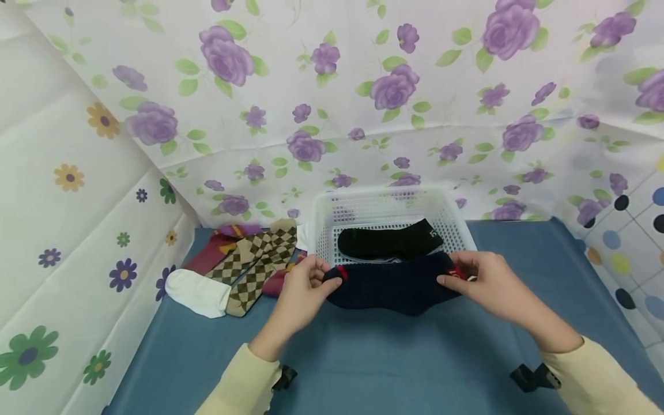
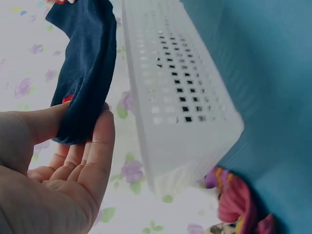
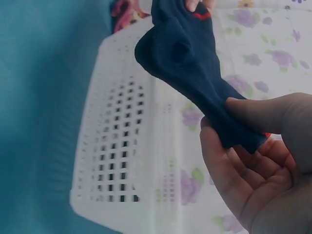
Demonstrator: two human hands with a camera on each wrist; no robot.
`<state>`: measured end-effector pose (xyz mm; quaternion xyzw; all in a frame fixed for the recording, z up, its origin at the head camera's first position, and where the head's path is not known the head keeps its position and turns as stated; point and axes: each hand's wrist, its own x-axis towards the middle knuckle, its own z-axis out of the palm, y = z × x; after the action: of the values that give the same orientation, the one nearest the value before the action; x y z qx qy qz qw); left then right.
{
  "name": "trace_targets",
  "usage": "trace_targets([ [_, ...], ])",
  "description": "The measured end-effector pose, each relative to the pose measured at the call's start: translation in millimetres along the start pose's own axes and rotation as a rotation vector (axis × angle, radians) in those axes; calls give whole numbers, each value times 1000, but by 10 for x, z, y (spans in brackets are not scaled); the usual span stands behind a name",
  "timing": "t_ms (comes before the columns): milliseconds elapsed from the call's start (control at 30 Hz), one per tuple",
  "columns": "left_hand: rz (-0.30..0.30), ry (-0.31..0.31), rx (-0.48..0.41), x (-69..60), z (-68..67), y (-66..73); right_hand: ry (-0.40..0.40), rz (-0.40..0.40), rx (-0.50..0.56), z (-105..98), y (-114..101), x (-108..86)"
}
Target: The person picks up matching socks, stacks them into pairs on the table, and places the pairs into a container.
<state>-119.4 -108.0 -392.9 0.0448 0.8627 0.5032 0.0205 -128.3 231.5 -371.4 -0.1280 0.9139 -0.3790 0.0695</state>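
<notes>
A navy sock point(image 1: 389, 288) with red marks at both ends is stretched sideways in front of the basket's near rim. My left hand point(image 1: 305, 288) pinches its toe end between thumb and fingers, as the left wrist view also shows. At the other end my right hand point(image 1: 485, 282) pinches the cuff; in the right wrist view the thumb lies over the navy fabric point(image 3: 195, 73). Inside the white perforated basket point(image 1: 459, 222) lies a black sock point(image 1: 384, 242) with a pale mark near its cuff. Part of the basket's inside is hidden behind the navy sock.
Left of the basket lie brown checkered socks point(image 1: 251, 276), a white sock point(image 1: 199, 293) and maroon socks point(image 1: 207, 256) with yellow and purple parts. A blue cloth point(image 1: 394, 363) covers the table. Flower-patterned sheets point(image 1: 332, 115) stand behind and at the sides.
</notes>
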Motion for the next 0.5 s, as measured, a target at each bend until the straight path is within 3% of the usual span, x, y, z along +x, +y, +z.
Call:
trace_targets([
  [267, 60, 62, 13, 305, -136, 97, -5, -77, -28, -191, -64, 332],
  [500, 99, 100, 85, 643, -209, 220, 11, -36, -40, -339, -153, 643],
])
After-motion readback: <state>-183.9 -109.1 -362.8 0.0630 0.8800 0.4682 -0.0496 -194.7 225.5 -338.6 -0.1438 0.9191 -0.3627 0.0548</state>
